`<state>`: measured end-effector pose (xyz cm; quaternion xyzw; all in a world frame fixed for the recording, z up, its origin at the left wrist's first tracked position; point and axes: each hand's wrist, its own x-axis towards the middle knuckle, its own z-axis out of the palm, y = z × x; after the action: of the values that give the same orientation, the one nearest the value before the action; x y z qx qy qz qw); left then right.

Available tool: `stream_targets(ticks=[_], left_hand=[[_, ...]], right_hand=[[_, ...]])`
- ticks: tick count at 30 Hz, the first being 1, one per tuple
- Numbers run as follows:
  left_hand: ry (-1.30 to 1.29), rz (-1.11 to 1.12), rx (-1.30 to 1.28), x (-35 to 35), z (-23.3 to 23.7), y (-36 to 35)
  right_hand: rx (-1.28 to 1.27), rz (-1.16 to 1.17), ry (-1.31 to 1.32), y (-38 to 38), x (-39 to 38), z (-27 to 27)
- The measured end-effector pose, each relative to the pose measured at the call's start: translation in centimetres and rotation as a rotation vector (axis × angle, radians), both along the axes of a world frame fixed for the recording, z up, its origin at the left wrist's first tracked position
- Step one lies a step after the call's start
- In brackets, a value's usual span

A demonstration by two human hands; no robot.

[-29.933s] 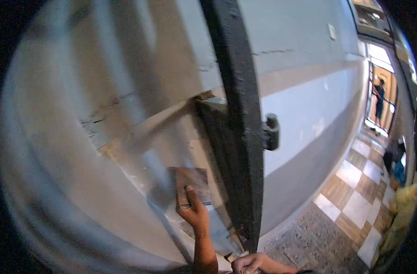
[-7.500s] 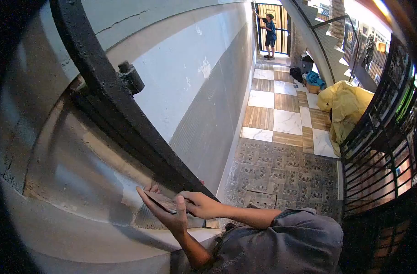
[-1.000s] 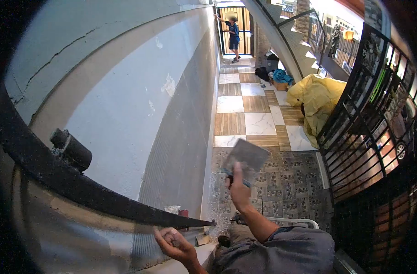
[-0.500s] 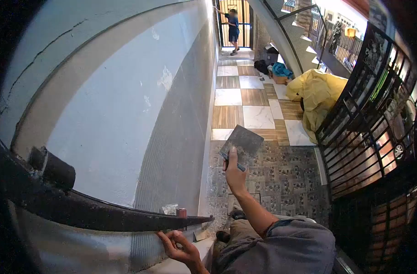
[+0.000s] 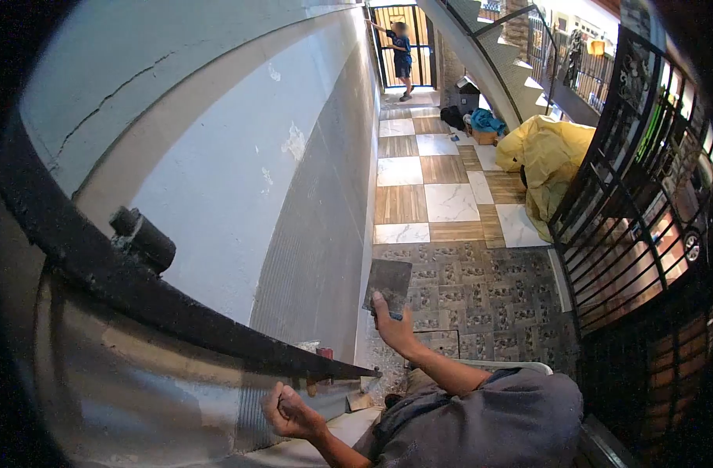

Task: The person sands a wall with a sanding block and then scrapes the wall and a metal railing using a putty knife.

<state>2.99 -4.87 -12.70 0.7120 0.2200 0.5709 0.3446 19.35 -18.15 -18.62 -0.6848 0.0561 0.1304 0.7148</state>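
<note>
My right hand [image 5: 393,327] grips a wide scraper [image 5: 389,282], a dark, flat, square blade with a bluish edge strip. My thumb lies against its face, and it is held over the patterned floor, just right of the wall. Low in the view, my left hand [image 5: 294,413] is closed with fingers curled, below a black metal bar [image 5: 216,337]. Whatever may be inside those fingers is hidden. Left of both hands runs a wall [image 5: 239,164], pale blue with a grey, finely ridged band [image 5: 290,257] and a few chipped patches.
A small red cylinder [image 5: 325,354] shows behind the bar. Ahead lie white and wood-look tiles [image 5: 450,203]. A yellow cover [image 5: 548,160], a staircase [image 5: 489,58] and a black railing [image 5: 629,226] stand on the right. Another person [image 5: 402,54] is by the far gate [image 5: 425,39].
My right hand has brought the scraper down and left, nearer the wall. My left hand has curled tighter, just below the bar. The whole view has shifted slightly.
</note>
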Motion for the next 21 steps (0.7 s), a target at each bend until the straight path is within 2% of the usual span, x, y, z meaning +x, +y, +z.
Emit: stream_targets(ticks=[3,7,9,10,12,14,16,17,19,20,21], left_hand=[[0.015,-0.02,0.025,0.1,0.4,-0.3],[0.072,-0.04,-0.001,-0.6,0.6,-0.2],[0.071,-0.037,-0.028,-0.9,0.5,-0.1],[0.071,-0.042,-0.057,-1.1,0.5,-0.1],[0.052,-0.064,-0.116,-1.3,0.1,-0.1],[0.037,-0.074,-0.18,-1.7,0.1,-0.4],[0.028,-0.081,-0.122,-1.3,0.9,-0.7],[0.009,-0.069,-0.096,-1.2,0.9,-0.8],[-0.007,-0.116,-0.084,-1.2,0.6,-0.8],[-0.01,-0.152,-0.049,-1.4,0.1,-0.5],[0.056,-0.195,0.034,-1.5,0.6,-0.4]], right_hand=[[0.003,-0.103,-0.158,1.3,-0.1,0.0],[0.113,0.011,-0.189,0.2,0.2,1.3],[-0.152,0.164,-0.003,-0.2,0.8,0.8],[-0.151,0.18,-0.006,-0.6,0.7,1.6],[-0.333,0.367,-0.052,-1.3,0.4,4.2],[-0.293,0.404,-0.037,-0.5,1.7,1.7],[-0.335,-0.152,-0.206,0.9,2.0,-1.6],[-0.332,-0.115,-0.211,0.4,1.6,-1.3],[0.043,-0.122,-0.178,-1.3,0.8,-0.1],[0.049,-0.067,-0.175,-1.7,-0.2,-0.3],[-0.008,0.114,-0.329,-2.1,-1.6,-0.8]])
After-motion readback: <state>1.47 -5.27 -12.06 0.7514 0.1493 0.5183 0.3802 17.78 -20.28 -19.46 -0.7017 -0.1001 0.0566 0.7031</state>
